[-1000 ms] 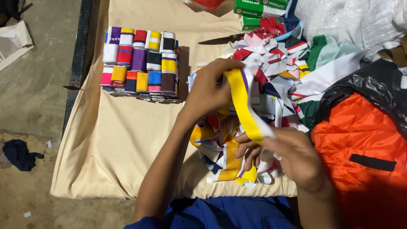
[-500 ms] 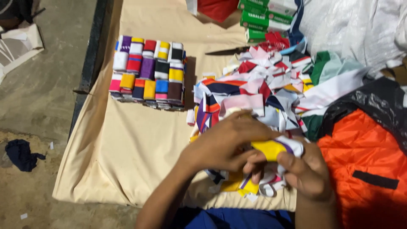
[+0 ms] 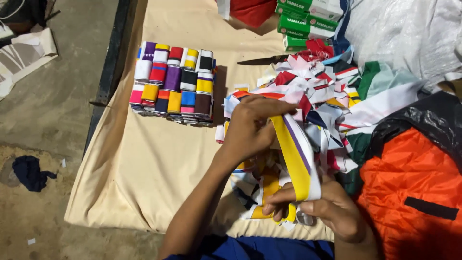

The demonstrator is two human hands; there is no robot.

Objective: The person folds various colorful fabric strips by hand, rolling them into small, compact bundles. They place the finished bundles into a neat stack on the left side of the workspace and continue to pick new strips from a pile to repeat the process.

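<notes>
My left hand (image 3: 252,127) pinches the far end of a yellow, white and purple fabric strip (image 3: 294,156), stretched taut between both hands. Its near end is gripped by my right hand (image 3: 320,208), low at the cloth's front edge. Under and beyond the hands lies a loose heap of multicoloured fabric strips (image 3: 317,94). To the left stands a neat block of folded coloured strips (image 3: 174,83) in rows.
All rests on a beige cloth (image 3: 149,163) spread over a dirt floor. A dark knife (image 3: 262,60) lies behind the heap. Green boxes (image 3: 303,21) and a white sack (image 3: 409,33) sit at the back right; orange fabric (image 3: 409,192) at right.
The hands were bunched together on the strip half a second ago. Now my left hand has moved away and up, drawing the strip out straight from my right hand.
</notes>
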